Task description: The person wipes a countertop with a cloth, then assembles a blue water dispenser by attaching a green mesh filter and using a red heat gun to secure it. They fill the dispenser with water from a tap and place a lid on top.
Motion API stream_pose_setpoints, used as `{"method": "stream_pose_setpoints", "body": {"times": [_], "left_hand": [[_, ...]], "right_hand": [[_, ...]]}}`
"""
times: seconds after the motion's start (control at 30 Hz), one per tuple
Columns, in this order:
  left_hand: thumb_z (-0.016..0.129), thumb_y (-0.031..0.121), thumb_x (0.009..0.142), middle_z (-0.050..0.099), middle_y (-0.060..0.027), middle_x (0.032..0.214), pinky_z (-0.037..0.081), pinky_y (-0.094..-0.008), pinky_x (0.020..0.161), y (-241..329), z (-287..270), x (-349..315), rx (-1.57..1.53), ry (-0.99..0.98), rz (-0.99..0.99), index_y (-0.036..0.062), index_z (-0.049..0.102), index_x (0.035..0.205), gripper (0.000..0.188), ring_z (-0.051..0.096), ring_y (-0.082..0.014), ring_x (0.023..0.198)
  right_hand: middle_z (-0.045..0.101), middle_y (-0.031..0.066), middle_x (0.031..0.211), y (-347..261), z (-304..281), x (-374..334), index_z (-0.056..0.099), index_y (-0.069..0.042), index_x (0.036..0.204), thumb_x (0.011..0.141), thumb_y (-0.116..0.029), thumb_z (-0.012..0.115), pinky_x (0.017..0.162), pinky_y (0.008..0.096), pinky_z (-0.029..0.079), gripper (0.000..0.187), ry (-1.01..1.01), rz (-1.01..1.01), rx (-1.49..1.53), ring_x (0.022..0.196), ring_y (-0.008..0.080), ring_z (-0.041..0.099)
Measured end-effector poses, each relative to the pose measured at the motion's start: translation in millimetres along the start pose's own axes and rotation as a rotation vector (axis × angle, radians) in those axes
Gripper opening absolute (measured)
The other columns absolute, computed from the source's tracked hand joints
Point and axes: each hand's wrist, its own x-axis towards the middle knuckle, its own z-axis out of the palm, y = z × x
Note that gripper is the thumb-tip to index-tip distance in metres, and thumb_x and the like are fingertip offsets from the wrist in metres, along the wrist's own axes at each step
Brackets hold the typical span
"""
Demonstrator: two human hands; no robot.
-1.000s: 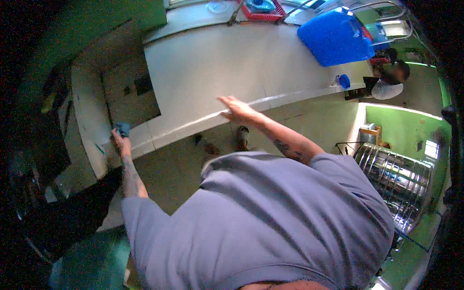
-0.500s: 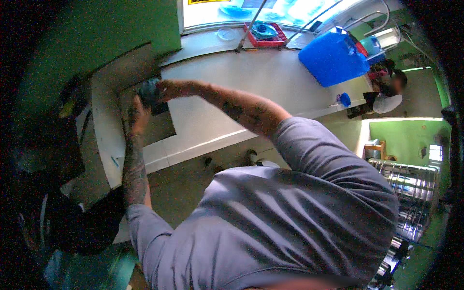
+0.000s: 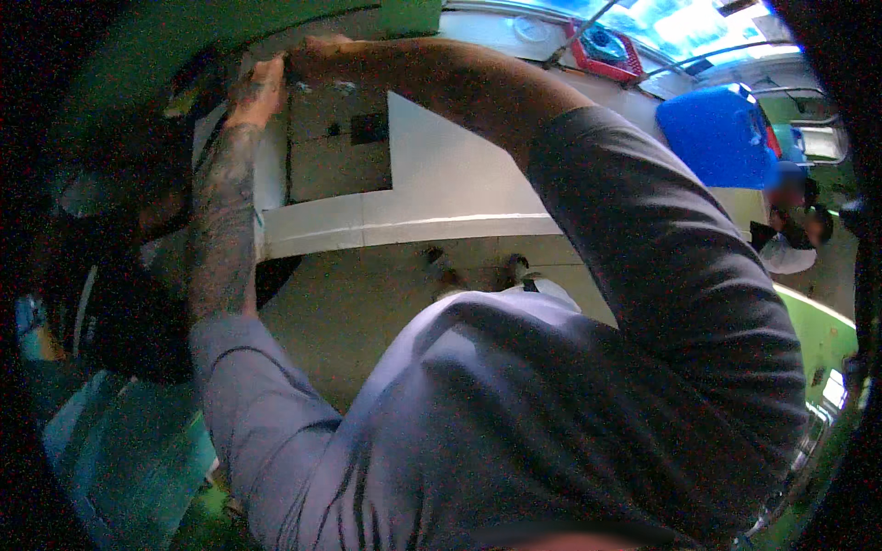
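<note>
My left hand point(image 3: 260, 89) is at the far left, over the rim of a recessed basin point(image 3: 335, 170) in the white counter. My right hand point(image 3: 322, 53) is close beside it at the far edge, its forearm stretched across the counter from the right. The fingers of both hands look curled, but dim light and blur hide what is between them. Under the right hand, small pale glints point(image 3: 326, 87) show at the basin's far side. On the basin floor are a small dark round spot point(image 3: 333, 129) and a dark square point(image 3: 369, 129).
The white counter point(image 3: 450, 156) runs right of the basin. A red basket point(image 3: 604, 53) stands on the back sill, with a blue container point(image 3: 717, 136) at the right. Another person point(image 3: 792, 243) is at the far right. Dark shapes and a teal surface point(image 3: 138, 450) are at the left.
Both hands have moved farther away, toward the basin's far edge. The dark blue-grey bundle between them earlier is no longer plainly visible. The view has shifted, with basket and blue container farther right.
</note>
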Motion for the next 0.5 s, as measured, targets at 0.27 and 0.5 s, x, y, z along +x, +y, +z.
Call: {"method": "stream_pose_setpoints", "body": {"times": [0.27,0.5], "left_hand": [[0.063,0.037,0.089,0.063,-0.0117,0.113,0.045,-0.0371,0.091,-26.2,-57.9,26.2,2.023,-0.142,0.364,0.0045,0.057,0.121,0.046,0.059,-0.0239,0.1],[0.072,0.041,0.085,0.069,-0.0065,0.103,0.049,-0.0325,0.081,-173.5,-114.6,14.6,2.022,-0.254,0.088,0.0043,0.061,0.116,0.049,0.062,-0.017,0.09]], "right_hand": [[0.067,0.0192,0.09,8.7,1.7,-47.4,0.046,-0.014,0.127,0.084,-0.035,0.069,0.069,0.05,0.053,0.053,-0.032,-0.151,-0.11,0.083,0.0405,0.065],[0.065,0.0167,0.096,82.2,-0.7,-227.3,0.064,-0.008,0.106,0.094,-0.029,0.056,0.083,0.0462,0.048,0.025,-0.109,-0.191,0.105,0.097,0.0366,0.061]]}}
